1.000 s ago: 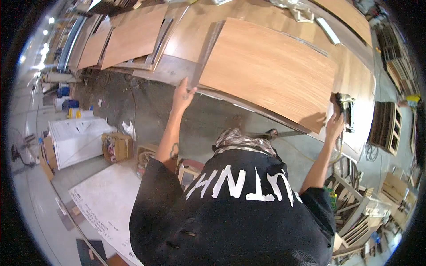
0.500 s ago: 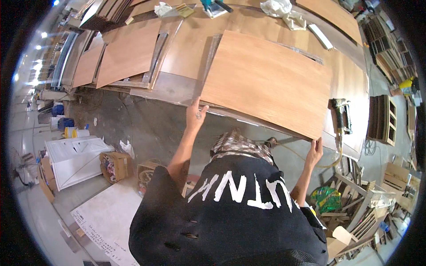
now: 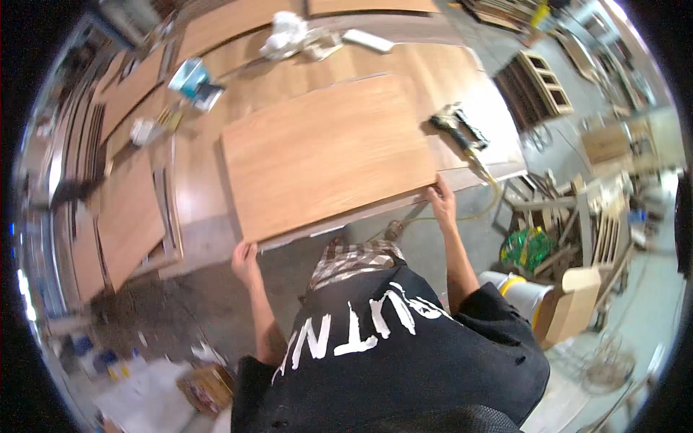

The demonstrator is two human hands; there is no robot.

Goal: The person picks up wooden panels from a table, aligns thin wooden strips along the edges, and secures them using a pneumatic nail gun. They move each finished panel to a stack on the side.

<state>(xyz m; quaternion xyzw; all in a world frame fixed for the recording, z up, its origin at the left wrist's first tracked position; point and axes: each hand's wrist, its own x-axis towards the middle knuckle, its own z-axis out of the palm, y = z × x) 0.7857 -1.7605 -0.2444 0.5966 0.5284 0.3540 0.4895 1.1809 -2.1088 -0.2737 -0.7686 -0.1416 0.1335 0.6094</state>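
A rectangular wooden panel [image 3: 325,155] with light brown grain lies flat on the large workbench [image 3: 206,184] in front of me. My left hand [image 3: 247,261] is closed at its near left corner, with fingertips against the edge. At the near right corner my right hand [image 3: 442,200] grips the edge, its thumb and fingers pressed together there. What lies beneath the panel is mostly hidden. To the right of the panel, a nail gun [image 3: 456,130] rests on the bench with its air hose [image 3: 497,198] running over the front edge.
More panels on frames [image 3: 130,224] lie to the left. Crumpled white plastic [image 3: 285,35], a white strip [image 3: 368,40] and a blue-and-white container [image 3: 191,81] sit farther back. Stacked wooden frames [image 3: 534,90], scrap wood [image 3: 599,231] and a white bucket [image 3: 521,294] stand on the right.
My view has turned, so the bench looks rotated. The frame edges that showed past the panel's left and far sides are now mostly covered. My left fingers have closed in at the corner.
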